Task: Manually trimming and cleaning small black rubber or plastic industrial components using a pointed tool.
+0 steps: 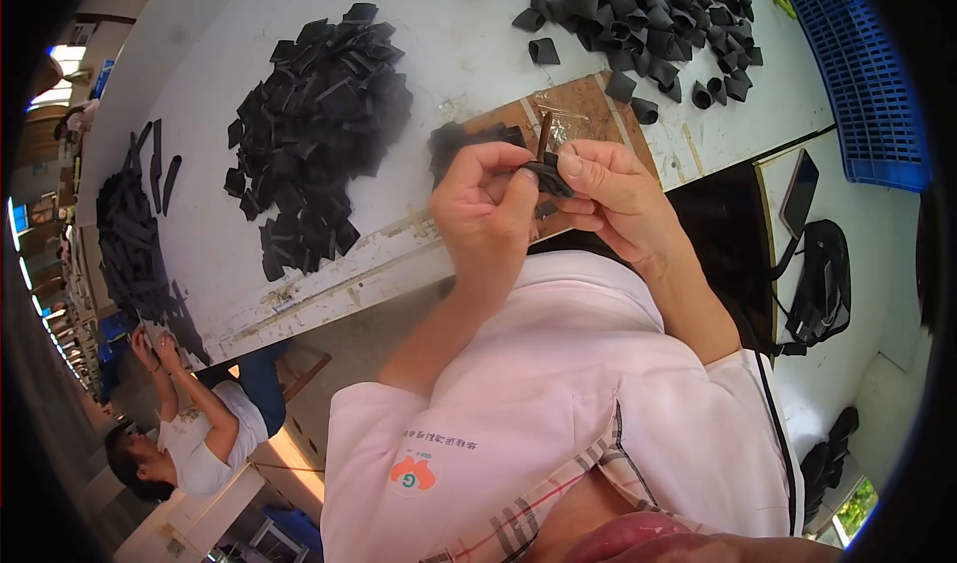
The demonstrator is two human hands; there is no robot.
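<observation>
Fingertips of my left hand [481, 204] and my right hand [620, 192] meet over the table's near edge. Between them they pinch a small black piece of flat, fabric-like material [547, 177]; its exact shape is partly covered by the fingers. Just beyond the fingertips a thin brown stick-like part [544, 135] points upward; whether it touches the piece cannot be made out. Beneath the hands lies a brown board [578, 100] with shiny residue on it. A small stack of black pieces [478, 141] rests on the board's left side, partly behind my left hand.
A large heap of flat black pieces [319, 130] covers the table to the left. Rolled black loops [648, 20] are piled at the far right, beside a blue plastic basket [857, 75]. A phone [799, 192] and black bag [821, 279] lie right. A co-worker [204, 433] handles black strips [130, 234].
</observation>
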